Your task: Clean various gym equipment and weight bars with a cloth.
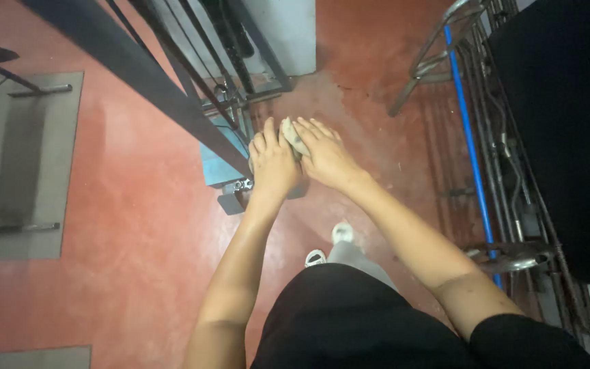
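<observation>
Both my hands are stretched out in front of me over a red floor. My left hand point(272, 162) and my right hand point(326, 156) press together around a small crumpled grey-beige cloth point(292, 136), which shows only between the fingers. The hands hover just beside a slanted dark metal beam point(146, 78) of a gym machine. Below them I see my black shirt and one light shoe point(341, 233).
A blue-grey block point(214, 164) and metal fittings sit at the machine's base. A rack with a blue bar point(471, 147) and several curved barbells stands at the right, with a weight plate point(517, 256). A grey mat point(25, 164) and a bench frame lie at the left.
</observation>
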